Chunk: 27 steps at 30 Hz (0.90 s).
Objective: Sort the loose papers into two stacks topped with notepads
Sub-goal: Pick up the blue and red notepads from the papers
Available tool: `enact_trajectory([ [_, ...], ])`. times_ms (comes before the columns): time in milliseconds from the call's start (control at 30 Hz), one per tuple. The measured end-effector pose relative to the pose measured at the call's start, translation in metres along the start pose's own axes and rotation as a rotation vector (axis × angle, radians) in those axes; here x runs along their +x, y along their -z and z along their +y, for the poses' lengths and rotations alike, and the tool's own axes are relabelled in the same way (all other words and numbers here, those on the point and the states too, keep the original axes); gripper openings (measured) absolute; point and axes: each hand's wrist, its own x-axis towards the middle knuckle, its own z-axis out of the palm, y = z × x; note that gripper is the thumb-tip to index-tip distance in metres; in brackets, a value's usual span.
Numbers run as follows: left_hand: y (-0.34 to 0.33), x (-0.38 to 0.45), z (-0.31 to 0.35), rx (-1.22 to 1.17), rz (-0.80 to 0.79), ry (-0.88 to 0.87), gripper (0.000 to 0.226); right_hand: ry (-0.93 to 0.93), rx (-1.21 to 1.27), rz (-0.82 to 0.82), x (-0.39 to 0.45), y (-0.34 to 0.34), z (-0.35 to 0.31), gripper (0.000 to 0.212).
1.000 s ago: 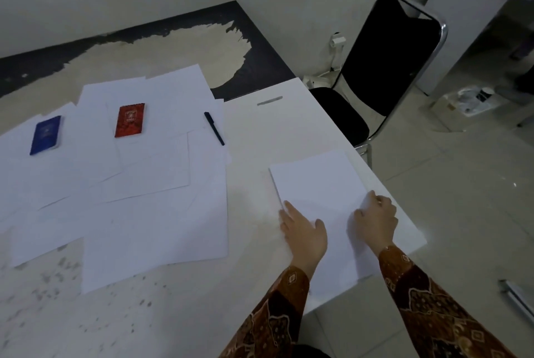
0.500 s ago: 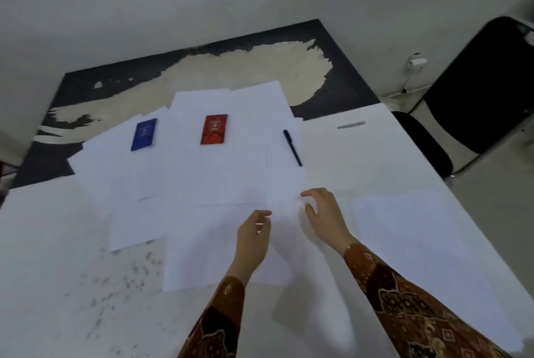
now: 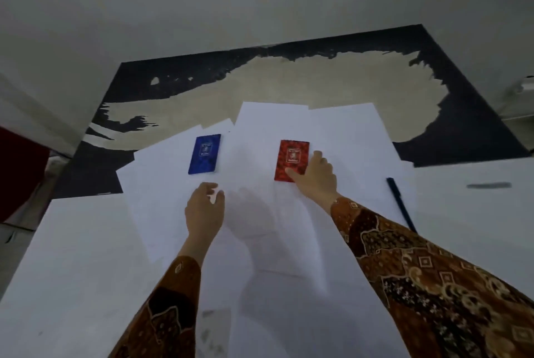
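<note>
Right hand (image 3: 319, 177) reached forward, fingers (image 3: 316, 157) gripping red notepad (image 3: 291, 159).

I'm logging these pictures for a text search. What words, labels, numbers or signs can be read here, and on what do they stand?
None can be read.
Small blue notepad: a pale framed emblem and a line of print, too blurred to read.
Small red notepad: the same kind of panel, also too blurred.
Loose white paper sheets: no print visible.
Dark pen: no marking visible.
</note>
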Motion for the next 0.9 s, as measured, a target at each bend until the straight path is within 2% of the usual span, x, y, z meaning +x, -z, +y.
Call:
enact_trajectory([
  [133, -0.002, 0.072, -0.001, 0.162, 0.077, 0.017, 0.050, -0.024, -0.214, 0.101, 0.032, -0.026, -0.019, 0.092],
  [267, -0.013, 0.123, 0.004, 0.362, 0.005, 0.138, 0.087, -0.211, 0.024, -0.029, 0.063, -0.033, -0.026, 0.093],
  [333, -0.017, 0.138, 0.005, 0.452, -0.071, 0.208, 0.088, -0.224, 0.074, -0.109, 0.074, -0.032, -0.026, 0.090],
  [400, -0.020, 0.149, 0.007, 0.471, -0.125, 0.271, 0.083, -0.187, 0.152, -0.118, 0.077, -0.034, -0.024, 0.080],
  [533, -0.020, 0.157, 0.010, 0.347, -0.149, 0.357, 0.094, -0.109, 0.502, -0.059, 0.057, -0.031, -0.025, 0.031],
  [600, -0.017, 0.151, 0.012, 0.259, -0.123, 0.360, 0.096, -0.113, 0.672, -0.053, 0.039, -0.023, -0.022, 0.020],
  [733, -0.008, 0.101, 0.022, 0.042, -0.166, 0.265, 0.091, -0.141, 0.895, -0.122, -0.006, -0.012, -0.008, 0.013],
  [800, -0.002, 0.057, 0.033, -0.168, -0.195, 0.169, 0.088, -0.117, 0.975, -0.149, -0.037, -0.007, 0.000, 0.018],
  [900, 0.004, -0.028, 0.052, -0.376, -0.248, 0.034, 0.071, -0.087, 1.047, -0.153, -0.090, 0.006, 0.013, 0.027],
])
